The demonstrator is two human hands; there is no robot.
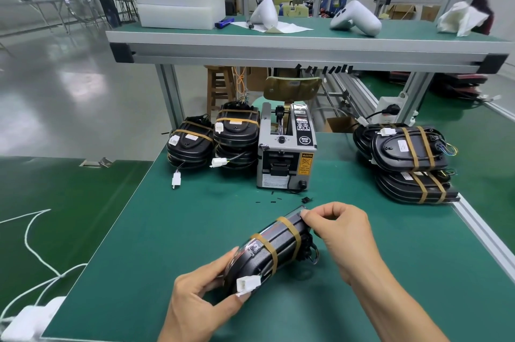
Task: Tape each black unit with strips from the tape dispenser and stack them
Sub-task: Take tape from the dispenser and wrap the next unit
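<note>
A black unit (274, 244) with two tan tape bands and a white connector (247, 284) is held on its edge above the green mat (172, 230). My left hand (200, 294) grips its near end, thumb by the connector. My right hand (340, 233) pinches its far top corner. The grey tape dispenser (287, 152) stands behind, at the middle of the mat. Two stacks of banded black units (214, 138) sit left of the dispenser. Another stack of banded units (409, 163) is at the right.
An upper shelf (306, 48) spans the bench and carries white boxes and white housings. Small black scraps (278, 199) lie in front of the dispenser. White cables and a power strip (30, 316) lie on the floor at lower left. The bench's aluminium edge (485, 238) runs along the right.
</note>
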